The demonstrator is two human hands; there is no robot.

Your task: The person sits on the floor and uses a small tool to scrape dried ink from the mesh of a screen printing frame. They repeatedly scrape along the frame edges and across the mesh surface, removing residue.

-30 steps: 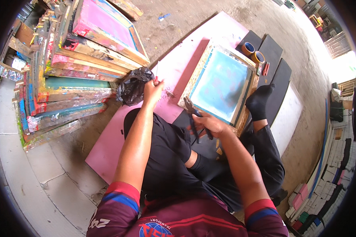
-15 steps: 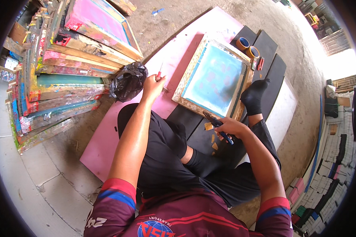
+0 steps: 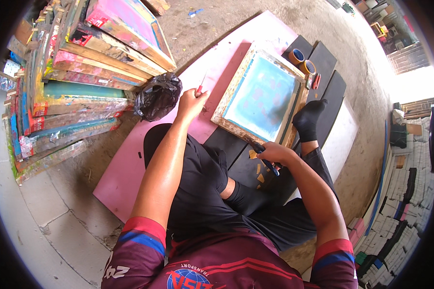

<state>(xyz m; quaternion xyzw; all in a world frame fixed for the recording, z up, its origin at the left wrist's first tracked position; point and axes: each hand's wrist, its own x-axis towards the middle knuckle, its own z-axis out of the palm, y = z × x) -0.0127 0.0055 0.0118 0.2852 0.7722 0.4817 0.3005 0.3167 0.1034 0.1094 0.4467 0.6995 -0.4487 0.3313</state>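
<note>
My left hand (image 3: 192,103) is closed round the red handle of a slim tool (image 3: 199,89), whose thin pale shaft points up and away; I cannot tell whether it is a screwdriver or a knife. It hovers over the pink board, left of the wooden screen-printing frame (image 3: 220,120). That frame lies tilted in front of me, with blue mesh and a chipped, worn rim. My right hand (image 3: 275,152) grips pliers (image 3: 256,146) with dark jaws and blue-and-black handles. Their jaws are at the frame's near edge. Small tan scraps (image 3: 260,178) lie just below on the black panel.
Paint-stained screen frames (image 3: 77,96) are stacked at the left, beside a black plastic bag (image 3: 158,96). Two tape rolls (image 3: 307,67) and a red-handled tool (image 3: 316,81) lie beyond the frame, on black panels over the pink board (image 3: 125,176). My socked foot (image 3: 309,115) rests against the frame's right side.
My left hand has shifted slightly right, and the tool's shaft leans further right. My right hand has moved a little left with the pliers. The frame stays in place.
</note>
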